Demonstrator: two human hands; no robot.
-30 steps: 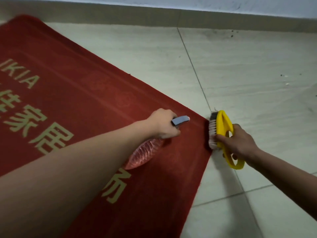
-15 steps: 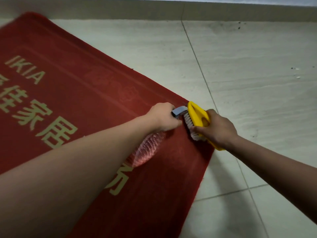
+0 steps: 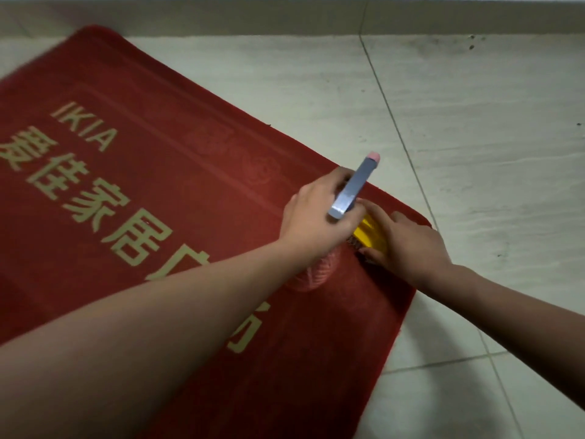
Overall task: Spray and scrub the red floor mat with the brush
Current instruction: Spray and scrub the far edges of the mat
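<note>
right grip (image 3: 411, 245) around brush (image 3: 371, 235), atop mat (image 3: 285, 359)

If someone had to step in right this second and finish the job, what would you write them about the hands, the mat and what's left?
Left hand: grips the spray bottle above the red mat, nozzle pointing away from the person.
Right hand: grips the yellow brush, which sits on the mat near its right corner.
The mat lies flat on the tiled floor.
Done: the brush is at work on that corner.
Left: no clear wet or scrubbed marks show elsewhere, so treat the rest of the mat as yet to spray and scrub.
</note>
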